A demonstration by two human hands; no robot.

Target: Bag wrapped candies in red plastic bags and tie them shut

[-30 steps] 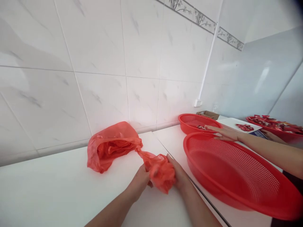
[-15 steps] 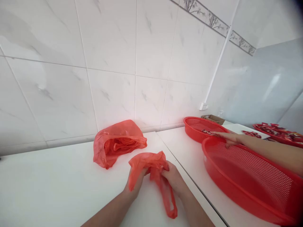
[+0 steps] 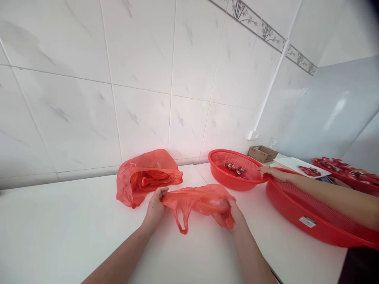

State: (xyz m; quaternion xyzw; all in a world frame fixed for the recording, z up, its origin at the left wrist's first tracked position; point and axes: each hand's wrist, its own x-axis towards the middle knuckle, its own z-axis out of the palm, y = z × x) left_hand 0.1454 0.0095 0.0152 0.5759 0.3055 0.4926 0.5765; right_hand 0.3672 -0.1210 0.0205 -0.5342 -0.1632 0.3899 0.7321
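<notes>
A thin red plastic bag (image 3: pixel 197 199) is stretched sideways between my hands above the white table, one looped handle hanging down. My left hand (image 3: pixel 156 205) pinches its left end. At the bag's right end is my right hand (image 3: pixel 233 215), closed on the plastic, its fingers partly hidden by the film. Behind, near the wall, a larger red bag (image 3: pixel 151 159) lies on its side, its mouth open and crumpled red plastic (image 3: pixel 152 178) inside.
Another person's hand (image 3: pixel 274 173) grips a red round basket (image 3: pixel 233 183) with small wrapped pieces (image 3: pixel 235 169). A larger red basket (image 3: pixel 319 227) stands nearer. Beyond are a cardboard box (image 3: pixel 262 154), a white scale (image 3: pixel 296 163) and a heaped red tray (image 3: pixel 349 169).
My hands have moved apart, spreading the bunched bag sideways. The small basket has moved left and nearer with the other person's hand at its rim; the larger basket has shifted and turned.
</notes>
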